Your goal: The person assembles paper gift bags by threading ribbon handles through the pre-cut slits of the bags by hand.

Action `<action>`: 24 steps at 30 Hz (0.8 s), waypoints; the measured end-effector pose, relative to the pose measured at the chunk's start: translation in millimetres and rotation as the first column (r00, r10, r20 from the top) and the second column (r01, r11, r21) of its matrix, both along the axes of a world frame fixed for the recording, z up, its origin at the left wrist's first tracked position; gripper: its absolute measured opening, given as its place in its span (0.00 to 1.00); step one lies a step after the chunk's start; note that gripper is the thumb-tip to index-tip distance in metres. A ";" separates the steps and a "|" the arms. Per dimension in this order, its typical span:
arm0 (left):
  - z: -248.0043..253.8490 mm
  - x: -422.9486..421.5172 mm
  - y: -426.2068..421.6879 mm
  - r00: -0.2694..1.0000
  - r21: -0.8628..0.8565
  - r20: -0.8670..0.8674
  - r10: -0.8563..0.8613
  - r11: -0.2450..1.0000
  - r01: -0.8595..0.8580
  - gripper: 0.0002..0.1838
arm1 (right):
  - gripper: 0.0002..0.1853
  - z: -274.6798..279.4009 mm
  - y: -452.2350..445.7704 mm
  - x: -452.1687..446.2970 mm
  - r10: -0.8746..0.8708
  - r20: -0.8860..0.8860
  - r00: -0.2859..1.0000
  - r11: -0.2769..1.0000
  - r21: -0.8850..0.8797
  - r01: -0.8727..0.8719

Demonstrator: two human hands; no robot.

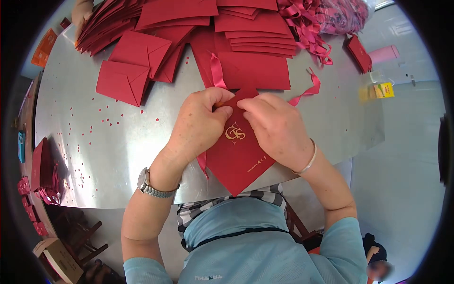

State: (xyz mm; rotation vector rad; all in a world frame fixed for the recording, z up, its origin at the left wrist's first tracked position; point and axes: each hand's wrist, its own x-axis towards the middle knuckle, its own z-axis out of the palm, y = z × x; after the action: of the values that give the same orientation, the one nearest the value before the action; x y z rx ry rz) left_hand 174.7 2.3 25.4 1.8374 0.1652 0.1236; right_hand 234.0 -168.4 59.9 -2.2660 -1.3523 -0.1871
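Observation:
A red paper bag [239, 154] with a gold logo lies at the near edge of the metal table, turned cornerwise. My left hand [201, 118], with a watch on the wrist, has its fingers closed at the bag's upper left edge, on a pink ribbon [217, 71] that rises beyond the fingers. A ribbon end hangs below this hand. My right hand [275, 127], with a bracelet, is pinched at the bag's upper right edge; what its fingertips hold is too small to make out. Another ribbon piece [309, 88] lies to its right.
Stacks of red bags [257, 33] fill the far side of the metal table [118, 161]. Loose ribbons [309, 28] lie at the far right. Small red dots are scattered on the left. Another person's hand [81, 16] touches the far left stack. Finished-looking bags [42, 165] stand at the left edge.

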 end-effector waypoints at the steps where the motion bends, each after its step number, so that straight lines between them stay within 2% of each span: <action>1: 6.0 -0.6 -0.1 0.999 -0.066 -0.043 -0.007 0.998 0.004 0.09 | 0.07 -0.2 -1.7 -3.4 -0.031 -0.083 0.996 0.995 0.088 0.039; 2: 9.9 -1.1 -0.3 0.996 -0.130 -0.085 -0.019 0.991 0.008 0.09 | 0.07 -2.0 -3.3 -3.9 -0.031 -0.084 0.996 0.996 0.084 0.038; 7: 12.1 -1.9 2.6 0.994 -0.095 -0.104 -0.011 0.995 0.001 0.08 | 0.07 -12.8 -5.3 -8.4 -0.123 -0.150 0.981 0.955 0.250 0.158; 11: 10.5 -2.6 1.5 0.994 -0.129 -0.105 -0.015 0.992 0.001 0.09 | 0.06 -10.5 0.2 -12.2 -0.082 -0.104 0.991 0.962 0.251 0.106; 15: 8.4 -3.3 -0.5 0.997 -0.087 -0.078 0.008 0.996 -0.015 0.09 | 0.05 -13.5 5.7 -13.5 -0.103 -0.106 0.989 0.955 0.266 0.128; 21: 3.8 -2.9 -1.4 0.998 -0.172 -0.067 -0.006 0.985 -0.005 0.10 | 0.03 -12.7 11.9 -12.2 -0.168 -0.128 0.977 0.950 0.243 0.195; 24: 1.8 -3.8 -3.8 0.999 -0.087 -0.029 0.024 0.996 -0.026 0.11 | 0.03 -12.8 13.0 -6.2 -0.172 -0.060 0.983 0.965 0.190 0.180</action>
State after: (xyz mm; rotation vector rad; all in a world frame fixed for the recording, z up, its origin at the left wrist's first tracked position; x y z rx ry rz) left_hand 170.9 -1.5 27.2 1.7503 0.2103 0.1063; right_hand 227.8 -155.5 47.1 -2.2096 -1.0612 -0.3148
